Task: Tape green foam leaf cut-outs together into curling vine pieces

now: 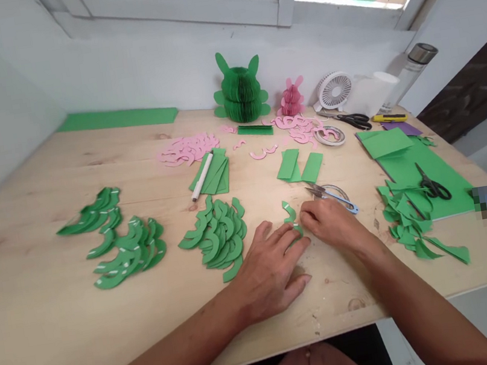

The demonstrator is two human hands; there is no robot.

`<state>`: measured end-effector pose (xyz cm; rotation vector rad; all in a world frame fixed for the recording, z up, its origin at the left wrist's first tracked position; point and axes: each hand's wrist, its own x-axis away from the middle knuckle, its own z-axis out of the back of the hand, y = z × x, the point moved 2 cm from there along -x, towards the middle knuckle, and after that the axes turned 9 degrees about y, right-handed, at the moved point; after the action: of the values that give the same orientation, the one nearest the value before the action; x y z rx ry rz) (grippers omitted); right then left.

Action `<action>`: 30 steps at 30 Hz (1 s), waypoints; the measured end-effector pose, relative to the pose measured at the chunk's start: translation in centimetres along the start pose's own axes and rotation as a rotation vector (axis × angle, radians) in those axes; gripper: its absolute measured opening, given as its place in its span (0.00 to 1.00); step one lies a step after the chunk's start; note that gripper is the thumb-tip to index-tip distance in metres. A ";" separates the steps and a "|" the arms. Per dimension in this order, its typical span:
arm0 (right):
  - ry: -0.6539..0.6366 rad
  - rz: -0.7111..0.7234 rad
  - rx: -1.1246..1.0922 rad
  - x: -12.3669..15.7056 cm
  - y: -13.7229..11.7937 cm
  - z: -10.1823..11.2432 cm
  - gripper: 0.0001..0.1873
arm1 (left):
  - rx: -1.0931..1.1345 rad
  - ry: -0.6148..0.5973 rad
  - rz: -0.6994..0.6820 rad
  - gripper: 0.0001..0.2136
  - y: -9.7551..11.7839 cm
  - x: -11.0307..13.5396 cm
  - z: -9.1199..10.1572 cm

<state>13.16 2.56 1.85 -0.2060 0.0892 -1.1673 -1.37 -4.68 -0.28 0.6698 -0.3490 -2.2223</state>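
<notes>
A curved green paper piece with small white strips on it lies on the table in front of me. My left hand rests over its near end, fingers stretched out and pressing lightly on it. Right beside it, my right hand is closed with the fingers curled together at the piece's edge; whatever they pinch is hidden. Just beyond that hand, small blue-handled scissors lie across a roll of clear tape. To the left is a heap of curved green pieces.
More green curves with white strips lie at left. Pink curves, a white pen and green rectangles sit farther back. Green scraps and black scissors are at right. Paper figures and a fan stand by the wall.
</notes>
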 end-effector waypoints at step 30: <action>-0.014 0.044 -0.148 0.2 0.6 -0.1 0.10 | 0.023 0.004 0.025 0.20 -0.5 0.4 -0.2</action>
<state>13.74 2.61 1.61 -0.3414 0.1675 -1.1159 -1.73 -4.66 -0.82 0.6781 -0.3797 -2.1961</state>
